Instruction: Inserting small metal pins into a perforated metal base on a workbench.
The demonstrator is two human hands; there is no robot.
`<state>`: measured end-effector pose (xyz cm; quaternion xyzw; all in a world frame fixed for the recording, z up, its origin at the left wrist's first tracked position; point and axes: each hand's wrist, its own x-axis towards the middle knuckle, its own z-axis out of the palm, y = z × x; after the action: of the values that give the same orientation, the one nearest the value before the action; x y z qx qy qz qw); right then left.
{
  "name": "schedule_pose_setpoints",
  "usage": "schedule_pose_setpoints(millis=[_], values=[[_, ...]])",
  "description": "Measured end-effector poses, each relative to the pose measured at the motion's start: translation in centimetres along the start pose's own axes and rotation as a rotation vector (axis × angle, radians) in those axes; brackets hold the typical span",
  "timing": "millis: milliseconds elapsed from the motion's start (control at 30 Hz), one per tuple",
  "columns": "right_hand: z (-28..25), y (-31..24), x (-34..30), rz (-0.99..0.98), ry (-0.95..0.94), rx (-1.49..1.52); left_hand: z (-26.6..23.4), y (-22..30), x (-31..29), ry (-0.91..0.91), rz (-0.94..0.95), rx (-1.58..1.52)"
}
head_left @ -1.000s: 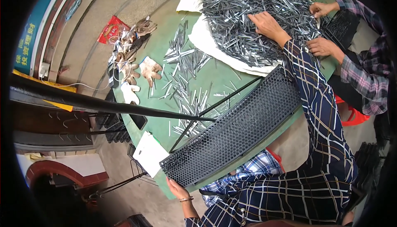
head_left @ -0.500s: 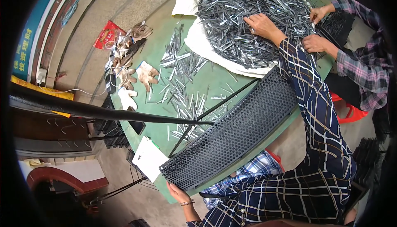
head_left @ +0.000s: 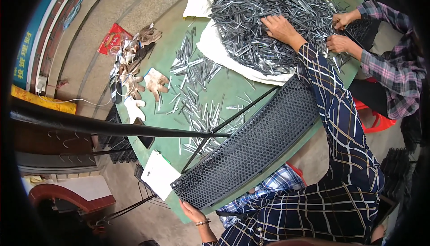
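Observation:
A long curved black panel (head_left: pixel 251 134), covered in small round holes, lies slantwise along the table's near edge. My left hand (head_left: pixel 192 211) grips its lower left end, fingers partly hidden at the edge. My right arm crosses the panel's upper right end. At the far side, my right hand (head_left: pixel 280 29) rests in a big heap of thin dark metal strips (head_left: pixel 251 44), its fingers drawn together. What those fingertips hold, if anything, is too small to make out. Loose strips (head_left: pixel 201 111) lie scattered between the heap and the panel.
A co-worker's hands (head_left: pixel 341 43) work at the heap's right side, beside another black panel (head_left: pixel 365 33). A black bar (head_left: pixel 121 125) runs in from the left to the panel. Work gloves (head_left: pixel 156 82), a red packet (head_left: pixel 114 38) and white paper (head_left: pixel 160 174) lie on the green table (head_left: pixel 154 154).
The whole view has shifted slightly. My left hand stays at the panel's end and my right hand stays in the heap. The co-worker's hands have moved a little.

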<state>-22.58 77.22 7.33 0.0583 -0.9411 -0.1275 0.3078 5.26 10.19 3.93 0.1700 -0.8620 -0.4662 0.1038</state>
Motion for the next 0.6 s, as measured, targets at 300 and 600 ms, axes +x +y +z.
schedule_pose_setpoints(millis=[300,600], values=[[-0.5,0.0,0.1,0.119,0.022,0.116,0.1,-0.2,-0.1,0.012,-0.004,0.010],[0.0,-0.4,0.4,0.109,-0.095,0.030,-0.2,0.4,0.1,-0.009,-0.012,0.022]])
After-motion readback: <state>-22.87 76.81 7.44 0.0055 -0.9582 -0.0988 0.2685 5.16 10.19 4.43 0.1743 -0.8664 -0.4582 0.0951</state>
